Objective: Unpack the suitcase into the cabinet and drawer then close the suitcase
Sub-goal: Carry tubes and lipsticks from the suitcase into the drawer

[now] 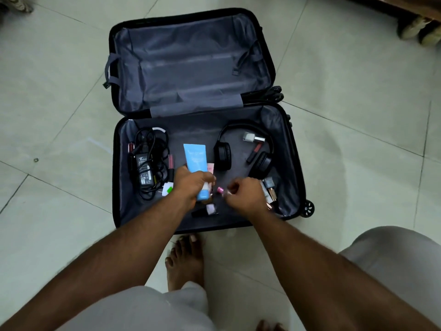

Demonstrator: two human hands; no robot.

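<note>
Blue tube (195, 158) upright in left hand (191, 185), cap down.

An open suitcase (195, 115) is laid flat on the floor (59, 115), its near half holding a power adapter (144, 170) at left, headphones (245, 149) at right, and a tube (196, 163) between them.

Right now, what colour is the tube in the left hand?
Light blue, with a white cap end: the tube held by the left hand, seen in the head view.
</note>
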